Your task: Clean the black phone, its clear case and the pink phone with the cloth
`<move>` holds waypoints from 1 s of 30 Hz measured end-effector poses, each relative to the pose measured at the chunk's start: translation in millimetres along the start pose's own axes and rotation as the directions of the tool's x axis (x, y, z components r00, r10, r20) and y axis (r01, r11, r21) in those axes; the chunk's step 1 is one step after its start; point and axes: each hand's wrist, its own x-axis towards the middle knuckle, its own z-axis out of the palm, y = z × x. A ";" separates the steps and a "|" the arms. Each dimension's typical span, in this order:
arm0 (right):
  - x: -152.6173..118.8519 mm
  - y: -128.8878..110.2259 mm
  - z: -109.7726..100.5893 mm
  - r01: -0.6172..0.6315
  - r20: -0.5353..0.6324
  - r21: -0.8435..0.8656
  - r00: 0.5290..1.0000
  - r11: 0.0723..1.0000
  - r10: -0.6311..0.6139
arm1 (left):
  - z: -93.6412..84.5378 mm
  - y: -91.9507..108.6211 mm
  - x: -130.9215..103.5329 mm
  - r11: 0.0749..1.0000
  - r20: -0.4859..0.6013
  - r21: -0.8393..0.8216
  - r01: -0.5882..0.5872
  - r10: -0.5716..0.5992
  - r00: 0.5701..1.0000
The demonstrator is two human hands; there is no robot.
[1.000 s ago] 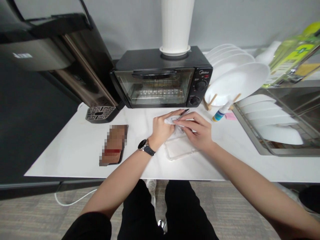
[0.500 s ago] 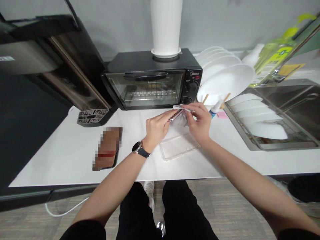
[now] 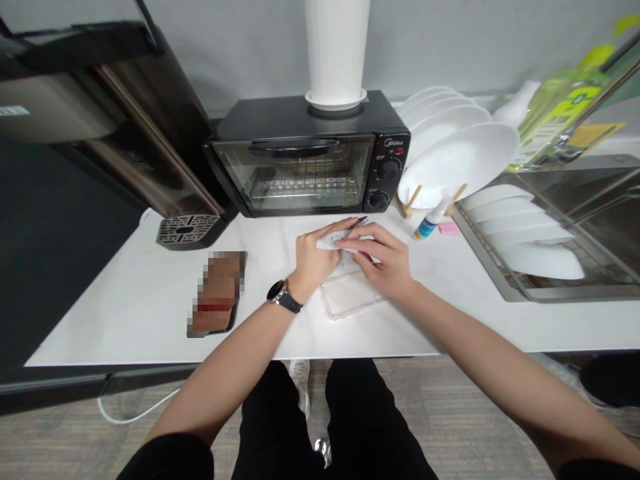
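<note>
Fingers of my left hand (image 3: 316, 257) are wrapped round a thin dark-edged object (image 3: 361, 222), mostly hidden by both hands; it looks like a phone. My right hand (image 3: 383, 259) pinches a crumpled white tissue (image 3: 330, 241) against it, and part of the tissue hangs below. Just under my hands a clear phone case (image 3: 345, 307) lies flat on the white counter (image 3: 295, 333). A dark phone (image 3: 219, 293), partly pixelated, rests on the counter to the left. Beyond my right hand stands a small spray bottle (image 3: 427, 225) with a blue and yellow label.
A black toaster oven (image 3: 305, 177) with a white pot (image 3: 337, 53) on top stands behind my hands. The dispenser's drip tray (image 3: 187, 230) is at left. White plates (image 3: 460, 160), a pink note (image 3: 449, 229), a green soap bottle (image 3: 557, 117) and a sink (image 3: 510, 292) are at right.
My right hand has moved left and slightly down with the tissue, over the object in my left hand. The spray bottle now shows more fully. The view has shifted slightly.
</note>
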 end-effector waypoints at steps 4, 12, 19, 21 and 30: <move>-1.4 2.0 0.4 0.024 -0.002 -0.007 1.000 1.000 -0.024 | -1.4 -0.8 1.2 1.000 -0.013 0.005 -0.024 0.024 1.000; 2.0 22.3 -6.3 -0.289 -0.241 -0.094 0.935 0.953 0.260 | -3.0 -7.2 2.6 0.946 -0.006 0.234 -0.223 0.231 0.973; 1.2 25.8 -3.5 -0.389 -0.270 -0.049 0.892 0.920 0.363 | -2.8 -2.6 3.5 0.939 0.005 0.232 -0.255 0.261 0.965; 1.6 21.6 -3.3 -0.385 -0.294 -0.051 0.888 0.922 0.354 | -2.6 -4.4 3.1 0.936 0.001 0.262 -0.234 0.242 0.970; -0.2 3.2 1.0 -0.093 -0.072 -0.043 0.993 0.995 0.089 | -0.1 -8.4 1.2 0.930 0.016 0.355 -0.097 0.098 0.995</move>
